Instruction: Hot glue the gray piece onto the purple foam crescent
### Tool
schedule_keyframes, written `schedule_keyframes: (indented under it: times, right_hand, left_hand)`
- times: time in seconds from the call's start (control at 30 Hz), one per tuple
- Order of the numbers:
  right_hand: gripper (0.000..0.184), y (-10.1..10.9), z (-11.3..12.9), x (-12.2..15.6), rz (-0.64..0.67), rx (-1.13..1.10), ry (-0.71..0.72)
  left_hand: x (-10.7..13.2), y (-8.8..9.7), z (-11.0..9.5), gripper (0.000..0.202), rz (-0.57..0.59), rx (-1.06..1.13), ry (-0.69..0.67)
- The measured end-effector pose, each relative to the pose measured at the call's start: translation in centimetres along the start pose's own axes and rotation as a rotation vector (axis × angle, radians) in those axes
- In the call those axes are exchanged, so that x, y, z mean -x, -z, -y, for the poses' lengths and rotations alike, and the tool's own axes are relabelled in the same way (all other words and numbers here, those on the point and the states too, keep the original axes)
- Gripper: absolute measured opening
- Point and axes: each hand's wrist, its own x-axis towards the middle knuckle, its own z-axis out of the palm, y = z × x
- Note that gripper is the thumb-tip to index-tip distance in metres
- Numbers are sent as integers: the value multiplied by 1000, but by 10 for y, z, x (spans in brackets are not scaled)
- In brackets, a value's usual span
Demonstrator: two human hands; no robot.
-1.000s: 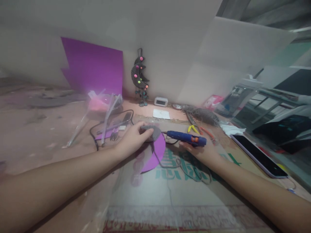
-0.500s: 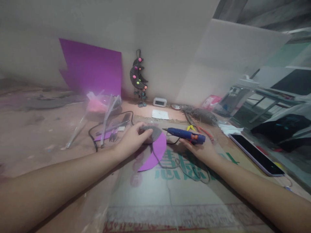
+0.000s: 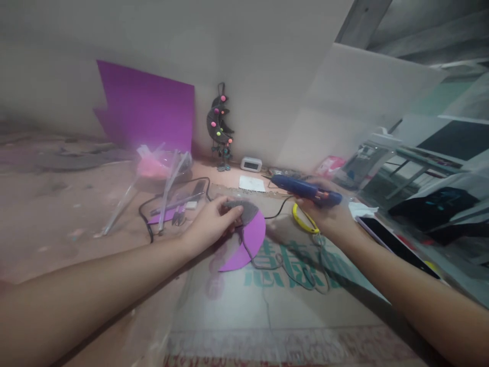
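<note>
My left hand [image 3: 218, 220] is closed on the upper end of a purple crescent cutout [image 3: 255, 235], thumb on top. Grey yarn [image 3: 244, 206] is wrapped round that end, while the lower tip is bare purple. A loose strand of the yarn trails to the right over the board. Off to the right, my right hand [image 3: 323, 209] grips a blue glue gun [image 3: 301, 187] above the surface. Its nozzle points left, apart from the crescent. A yellow curved handle [image 3: 303, 219] shows just below my right hand; the rest of that tool is hidden.
A finished-looking grey moon ornament [image 3: 219, 125] and a purple sheet [image 3: 148, 109] lean at the wall. A small white clock [image 3: 251, 164] and white paper [image 3: 252, 183] sit at the back. A phone [image 3: 397, 247] lies right; clear plastic sticks [image 3: 168, 191] stand left. Printed cardboard [image 3: 229, 316] covers the front.
My right hand has raised the glue gun up and to the right, away from the crescent. More of the yellow handle shows beneath it. My left hand keeps its hold on the crescent.
</note>
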Motion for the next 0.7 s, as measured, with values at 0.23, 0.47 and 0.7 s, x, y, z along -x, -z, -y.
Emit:
schedule_keyframes:
  times: [0.23, 0.47, 0.7]
  right_hand:
    - [31, -45, -45, -64, 136, 132, -274]
    - [27, -64, -88, -83, 297, 145, -343]
    - [49, -45, -85, -70, 296, 234, -265]
  left_hand:
    - [-2, 1, 2, 22, -6, 21, -1]
    - [-4, 2, 7, 21, 6, 39, -3]
    - [-3, 1, 1, 20, 8, 26, -2]
